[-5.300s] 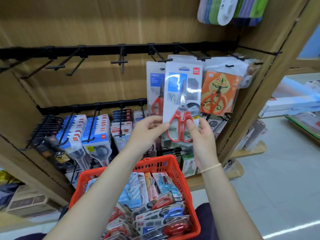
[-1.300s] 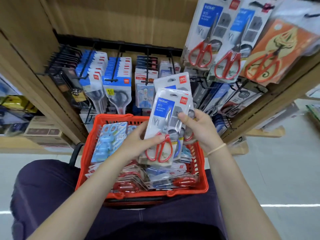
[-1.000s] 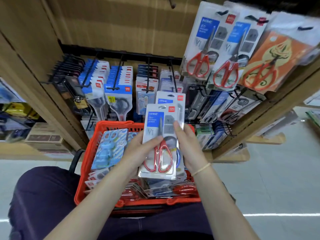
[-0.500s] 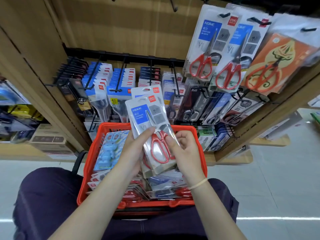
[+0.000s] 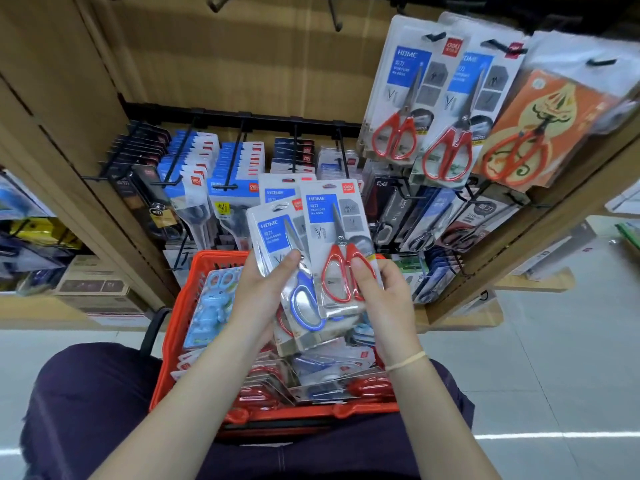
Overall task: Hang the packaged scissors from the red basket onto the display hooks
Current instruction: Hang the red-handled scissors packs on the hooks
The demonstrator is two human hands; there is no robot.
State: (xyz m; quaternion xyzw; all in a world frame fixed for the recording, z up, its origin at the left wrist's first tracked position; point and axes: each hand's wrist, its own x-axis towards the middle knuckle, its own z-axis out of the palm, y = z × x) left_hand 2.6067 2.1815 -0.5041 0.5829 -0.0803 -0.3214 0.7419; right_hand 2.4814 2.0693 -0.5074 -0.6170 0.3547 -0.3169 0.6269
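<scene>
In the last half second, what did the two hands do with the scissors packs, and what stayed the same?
The stacked packs were fanned apart. The right hand slid the red-handled pack to the right and now pinches it alone; this uncovered a blue-handled pack, which the left hand holds with another pack behind. Both hands remain above the red basket, and the three packs on the upper hooks hang as before.

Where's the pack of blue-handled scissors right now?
In the head view, the blue-handled scissors pack is at centre, gripped by the left hand above the red basket, just left of the red-handled pack held by the right hand.
</scene>
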